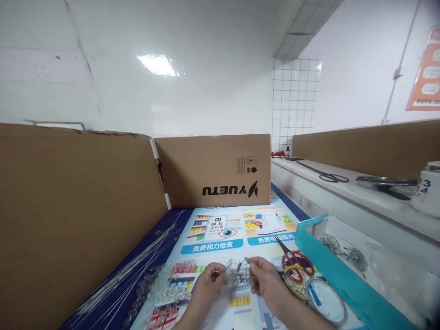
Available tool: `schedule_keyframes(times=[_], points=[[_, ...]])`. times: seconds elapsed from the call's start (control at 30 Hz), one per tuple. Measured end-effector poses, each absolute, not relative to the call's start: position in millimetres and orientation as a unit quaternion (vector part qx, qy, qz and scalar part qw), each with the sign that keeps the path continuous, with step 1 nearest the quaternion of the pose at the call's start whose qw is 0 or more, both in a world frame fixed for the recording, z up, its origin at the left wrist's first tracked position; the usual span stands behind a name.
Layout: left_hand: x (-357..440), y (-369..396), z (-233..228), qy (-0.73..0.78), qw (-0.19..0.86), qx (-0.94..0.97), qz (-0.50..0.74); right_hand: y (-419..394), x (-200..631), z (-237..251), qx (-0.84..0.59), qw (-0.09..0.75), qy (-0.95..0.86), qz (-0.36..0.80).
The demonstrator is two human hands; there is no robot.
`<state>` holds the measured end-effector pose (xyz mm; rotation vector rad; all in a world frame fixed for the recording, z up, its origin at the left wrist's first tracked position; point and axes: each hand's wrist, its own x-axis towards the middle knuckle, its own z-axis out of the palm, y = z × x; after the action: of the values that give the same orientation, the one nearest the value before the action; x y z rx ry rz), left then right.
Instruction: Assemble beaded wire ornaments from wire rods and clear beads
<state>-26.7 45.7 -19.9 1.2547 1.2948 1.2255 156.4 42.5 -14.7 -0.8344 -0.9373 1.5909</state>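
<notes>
1. Head view, hands. My left hand [208,278] and right hand [266,279] meet low in the middle of the frame over a printed poster mat [237,229]. Both are closed in a fingertip pinch on one small clear bead-and-wire piece [237,271], held just above the mat.

2. Head view, the key relation. The piece lies between the two hands, its long axis running left to right from one pinch to the other. Neither hand is nearer; each grips an end. A fine wire end juts up near the right fingertips; how it is wound I cannot tell.

3. Head view, supplies to the left. A scatter of loose clear beads [154,286], rounded and glassy, lies on the mat just left of the left hand. Beyond them a bundle of thin straight wires [137,266] runs diagonally, away from me toward the far corner, along the cardboard wall [79,215].

4. Head view, tools to the right. Red-handled scissors [294,262] lie just right of the right hand, blades pointing away from me. Close by them is a coil of wire [326,300], springy and round, touching a yellow ring.

5. Head view, surroundings. A teal box edge [330,261] borders the mat on the right, with tangled wire pieces inside. A matte brown cardboard box [216,172], its print upside down, closes the far end. Black scissors [326,175] lie on the white ledge, well apart.
</notes>
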Motion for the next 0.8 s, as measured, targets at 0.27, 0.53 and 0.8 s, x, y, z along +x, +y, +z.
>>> schedule_keyframes(times=[0.27, 0.53, 0.8], points=[[-25.6, 46.0, -20.7, 0.530, 0.458, 0.505, 0.505, 41.9, 159.0, -14.0, -0.341, 0.519, -0.397, 0.676], [-26.8, 48.8, -28.6, 0.530, 0.453, 0.507, 0.507, 42.3, 158.5, -14.6, -0.340, 0.519, -0.399, 0.675], [-27.9, 53.0, -37.6, 0.534, 0.452, 0.496, 0.515, 41.6, 159.0, -11.6, -0.334, 0.519, -0.405, 0.675]])
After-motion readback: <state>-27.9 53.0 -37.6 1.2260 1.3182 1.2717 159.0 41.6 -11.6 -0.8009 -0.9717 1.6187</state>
